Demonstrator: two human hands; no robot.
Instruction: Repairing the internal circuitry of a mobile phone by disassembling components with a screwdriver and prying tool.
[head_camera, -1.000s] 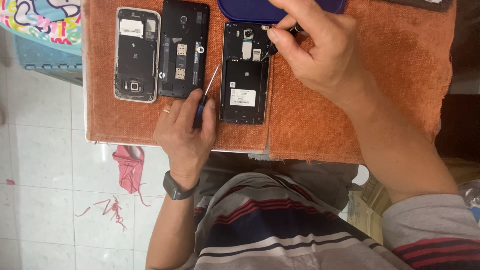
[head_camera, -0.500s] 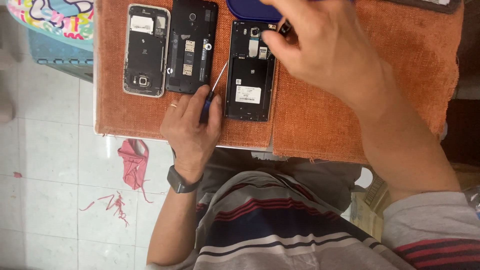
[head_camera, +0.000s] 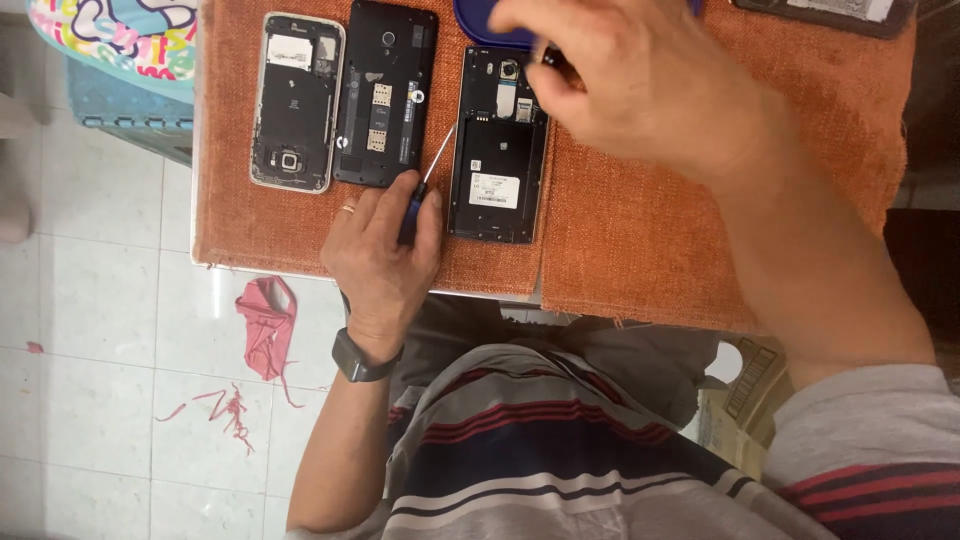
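The right hand (head_camera: 650, 95) had lifted off the opened phone (head_camera: 498, 145), pinching a small dark part, while the left hand (head_camera: 385, 255) kept gripping the screwdriver (head_camera: 425, 185)

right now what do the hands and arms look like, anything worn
Left hand: a thin ring and a dark watch band at the wrist, forearm bare. Right hand: nothing worn that shows; a grey sleeve with red and dark stripes covers the upper arm.
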